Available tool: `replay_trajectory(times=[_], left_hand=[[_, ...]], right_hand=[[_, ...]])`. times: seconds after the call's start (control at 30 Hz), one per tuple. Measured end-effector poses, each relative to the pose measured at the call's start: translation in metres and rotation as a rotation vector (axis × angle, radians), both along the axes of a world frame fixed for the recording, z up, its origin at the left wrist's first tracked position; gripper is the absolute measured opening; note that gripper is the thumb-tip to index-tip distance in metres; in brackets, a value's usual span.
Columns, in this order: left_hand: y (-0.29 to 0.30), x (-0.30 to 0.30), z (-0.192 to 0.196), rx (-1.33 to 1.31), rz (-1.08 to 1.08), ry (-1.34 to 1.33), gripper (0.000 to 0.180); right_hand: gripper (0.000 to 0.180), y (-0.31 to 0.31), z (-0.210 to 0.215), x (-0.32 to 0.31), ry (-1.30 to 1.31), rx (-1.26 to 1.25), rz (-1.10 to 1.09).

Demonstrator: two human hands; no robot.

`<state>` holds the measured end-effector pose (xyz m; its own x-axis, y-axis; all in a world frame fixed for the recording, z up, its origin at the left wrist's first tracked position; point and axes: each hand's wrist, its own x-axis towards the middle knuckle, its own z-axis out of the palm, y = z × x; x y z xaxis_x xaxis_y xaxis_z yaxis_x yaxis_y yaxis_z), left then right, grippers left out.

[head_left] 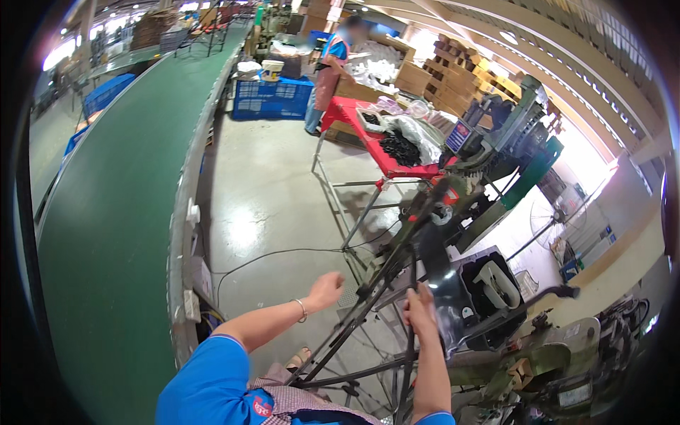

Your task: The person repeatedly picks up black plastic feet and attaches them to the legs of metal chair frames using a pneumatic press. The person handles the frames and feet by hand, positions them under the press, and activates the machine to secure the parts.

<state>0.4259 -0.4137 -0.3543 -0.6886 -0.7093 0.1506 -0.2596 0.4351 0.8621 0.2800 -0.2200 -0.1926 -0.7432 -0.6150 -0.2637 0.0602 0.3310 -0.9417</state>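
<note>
Green conveyor belt [120, 212] fills 9 o'clock. Red table [368, 134] with black parts sits at 12–1, a co-worker [329, 71] behind it. Grey-green machine [496, 163] at 2. Black plastic sheet [450, 290] at 4, on the dark metal frame [368, 312]. Right hand [419, 312] touches the sheet's edge, fingers together, flat. Left hand [326, 289] hangs free near the frame, fingers curled loosely, empty.

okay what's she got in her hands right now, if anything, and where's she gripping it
The left hand is loosely closed in mid-air, holding nothing visible. The right hand rests against a black metal frame rod; a closed grip cannot be told.
</note>
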Motion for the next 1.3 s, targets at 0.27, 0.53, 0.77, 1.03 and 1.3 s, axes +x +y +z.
replay_trajectory(times=[0.27,0.53,0.77,1.03,1.3], left_hand=[[-0.058,-0.142,0.204,-1.103,-0.411,0.147,0.059],[-0.042,-0.211,0.201,-0.946,-1.125,-0.151,0.024],[-0.115,-0.195,0.201,-0.595,-0.926,0.126,0.018],[-0.180,-0.210,0.195,-0.444,-0.914,0.251,0.019],[-0.267,-0.245,0.229,-0.206,-0.983,0.270,0.024]], right_hand=[[0.052,-0.107,-0.055,-0.057,0.071,0.308,0.143],[0.045,-0.157,-0.157,-0.150,1.024,0.147,0.365],[0.024,-0.013,-0.096,-0.161,1.046,0.185,-0.460],[0.046,0.092,-0.304,-0.130,-0.901,0.106,-0.703],[0.043,0.022,-0.258,-0.042,-0.265,0.224,-1.144]])
